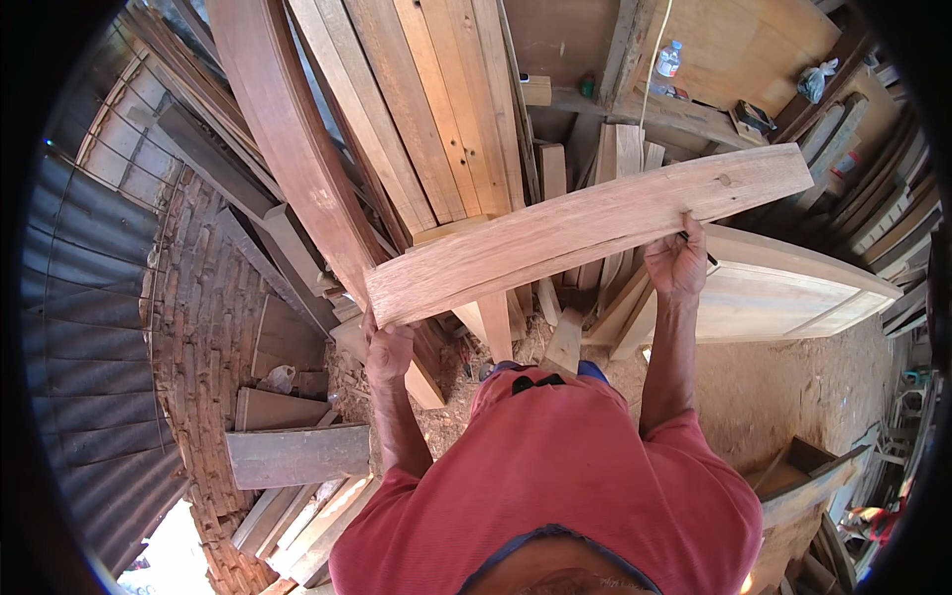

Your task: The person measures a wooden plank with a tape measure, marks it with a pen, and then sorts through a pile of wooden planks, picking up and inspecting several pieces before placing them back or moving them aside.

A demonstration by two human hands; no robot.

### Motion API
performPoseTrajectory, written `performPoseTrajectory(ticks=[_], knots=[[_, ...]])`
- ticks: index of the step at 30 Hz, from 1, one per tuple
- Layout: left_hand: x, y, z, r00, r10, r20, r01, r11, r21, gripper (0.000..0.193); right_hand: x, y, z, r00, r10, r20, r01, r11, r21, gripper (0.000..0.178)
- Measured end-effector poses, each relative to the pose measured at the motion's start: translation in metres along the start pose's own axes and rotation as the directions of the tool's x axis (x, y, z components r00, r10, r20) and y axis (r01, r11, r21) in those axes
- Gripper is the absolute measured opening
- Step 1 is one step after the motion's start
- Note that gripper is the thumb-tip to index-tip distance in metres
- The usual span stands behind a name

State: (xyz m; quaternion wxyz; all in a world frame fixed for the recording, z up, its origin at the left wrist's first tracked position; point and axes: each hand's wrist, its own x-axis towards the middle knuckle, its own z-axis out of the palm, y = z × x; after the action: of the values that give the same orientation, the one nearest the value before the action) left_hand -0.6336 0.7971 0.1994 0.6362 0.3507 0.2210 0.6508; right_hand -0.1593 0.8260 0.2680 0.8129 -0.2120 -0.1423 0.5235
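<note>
A pale wooden board (585, 228) is held up in front of me, its right end higher in the picture than its left. My left hand (389, 347) grips its lower left corner, fingers partly hidden by the wood. Under its right half, my right hand (676, 260) is closed on the lower edge, with something small and dark, perhaps a pencil, showing by the fingers. A knot marks the board near its right end. Behind it stand long planks (436, 109), and a wide reddish plank (288, 129) leans at their left.
A framed wooden panel (783, 288) lies at the right. Brickwork (203, 347) and corrugated metal sheeting (89, 327) line the left side. Offcuts (297, 456) are piled at the lower left. A plastic bottle (668, 59) stands on a ledge at the back right.
</note>
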Motion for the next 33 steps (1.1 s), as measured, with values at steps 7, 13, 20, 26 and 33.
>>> performPoseTrajectory(ticks=[7,13,20,26,33], knots=[[0.001,0.015,-0.004,0.984,0.122,0.129,-0.119,0.992,-0.035,0.08,0.018,0.007,0.016,0.998,0.064,-0.01,-0.064,0.998,0.019,0.041],[0.021,0.05,-0.007,0.913,0.289,0.287,-0.283,0.957,-0.063,0.094,0.031,0.042,0.028,0.977,0.204,-0.067,-0.197,0.975,0.099,0.033],[0.028,0.071,0.019,0.905,0.31,0.291,-0.292,0.951,-0.104,0.073,0.003,0.117,-0.014,0.813,0.523,-0.256,-0.494,0.852,0.173,0.032],[0.021,0.043,0.049,0.912,0.315,0.264,-0.29,0.948,-0.129,0.029,-0.029,0.17,-0.086,0.633,0.701,-0.328,-0.667,0.709,0.229,0.035],[0.016,-0.035,0.093,0.945,-0.029,0.326,-0.049,0.973,0.227,0.039,-0.034,0.201,-0.187,0.655,0.651,-0.384,-0.661,0.74,0.127,0.024]])
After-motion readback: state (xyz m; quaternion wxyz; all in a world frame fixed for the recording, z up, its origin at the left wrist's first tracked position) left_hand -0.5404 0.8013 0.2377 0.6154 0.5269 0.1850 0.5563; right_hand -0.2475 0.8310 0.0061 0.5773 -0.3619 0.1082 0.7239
